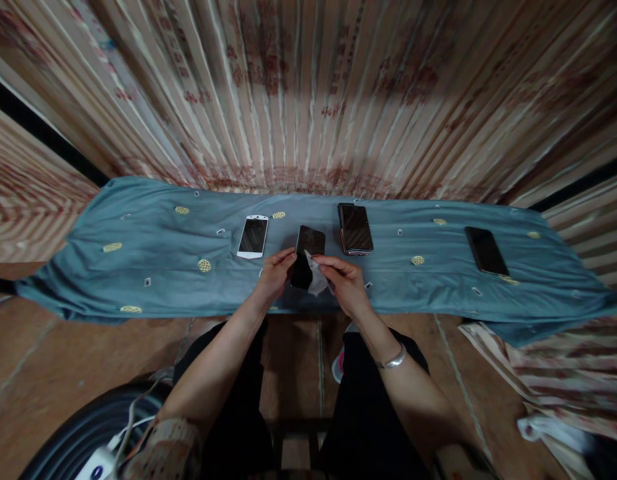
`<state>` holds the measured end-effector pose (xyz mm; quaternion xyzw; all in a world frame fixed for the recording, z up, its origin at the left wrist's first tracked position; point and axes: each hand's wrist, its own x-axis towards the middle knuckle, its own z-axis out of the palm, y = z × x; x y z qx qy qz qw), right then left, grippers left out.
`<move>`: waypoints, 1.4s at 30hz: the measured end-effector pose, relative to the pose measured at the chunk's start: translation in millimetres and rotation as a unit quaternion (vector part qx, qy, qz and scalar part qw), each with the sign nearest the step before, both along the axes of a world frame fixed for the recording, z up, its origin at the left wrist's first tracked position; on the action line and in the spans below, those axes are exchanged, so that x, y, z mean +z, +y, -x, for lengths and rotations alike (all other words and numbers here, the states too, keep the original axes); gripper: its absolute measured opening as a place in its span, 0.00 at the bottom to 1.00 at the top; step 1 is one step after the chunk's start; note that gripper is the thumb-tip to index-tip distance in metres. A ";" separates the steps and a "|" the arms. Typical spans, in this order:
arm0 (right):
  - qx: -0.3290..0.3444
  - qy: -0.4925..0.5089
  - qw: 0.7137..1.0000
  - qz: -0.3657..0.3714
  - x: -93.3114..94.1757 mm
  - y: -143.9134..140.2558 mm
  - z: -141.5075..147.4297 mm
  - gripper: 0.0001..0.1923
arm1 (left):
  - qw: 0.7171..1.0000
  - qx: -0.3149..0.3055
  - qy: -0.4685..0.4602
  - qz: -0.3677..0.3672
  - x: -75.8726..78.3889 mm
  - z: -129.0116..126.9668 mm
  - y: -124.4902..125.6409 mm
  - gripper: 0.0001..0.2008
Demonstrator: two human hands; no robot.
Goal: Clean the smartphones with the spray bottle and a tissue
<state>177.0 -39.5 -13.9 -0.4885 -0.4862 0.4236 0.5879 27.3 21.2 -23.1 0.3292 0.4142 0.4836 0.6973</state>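
Observation:
My left hand (pixel 277 273) grips the left edge of a black smartphone (pixel 311 238), held over the cloth in front of me. A pale wiping cloth or tissue (pixel 317 281) is pinched in my right hand (pixel 342 279), lying against the phone's lower right part; which of the two materials it is I cannot tell. To the left of the phone lies a white smartphone (pixel 253 237) with a dark screen. Just beyond my right hand rests a stack of dark phones (pixel 355 229).
A teal patterned sheet (pixel 173 247) covers the long narrow table. Another black phone (pixel 486 251) lies at its right. Striped curtains (pixel 308 100) hang behind. On the floor at lower left are a round black object (pixel 63 433) and a white power strip (pixel 99 463) with cables.

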 end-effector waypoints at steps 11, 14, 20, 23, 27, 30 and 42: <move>0.024 -0.333 0.925 -0.182 -1.9 -5.4 0.6 0.20 | 0.999 -0.035 0.001 -0.028 -0.8 -1.3 -6.0 0.16; 0.040 -0.386 0.903 -0.185 -3.6 -5.2 3.1 0.25 | 0.998 -0.051 0.013 -0.046 0.5 -2.6 -10.2 0.15; 0.017 -0.426 0.887 -0.179 -2.7 0.9 -2.4 0.25 | 0.994 -0.087 0.026 -0.055 3.6 -5.0 -17.5 0.16; 0.001 -0.432 0.885 -0.172 -3.7 5.4 -6.8 0.26 | 0.993 -0.100 0.036 -0.043 3.8 -6.1 -19.9 0.17; -0.017 -0.438 0.885 -0.158 -7.2 13.0 -13.3 0.25 | 0.992 -0.115 0.038 -0.041 6.0 -7.5 -23.5 0.18; -0.046 -0.448 0.880 -0.151 -12.4 19.5 -18.8 0.23 | 0.991 -0.119 0.034 -0.041 7.9 -7.9 -25.0 0.18; -0.148 -0.389 0.906 -0.076 -38.1 35.2 -42.0 0.18 | 0.996 -0.086 0.034 -0.021 8.5 -0.6 -20.2 0.16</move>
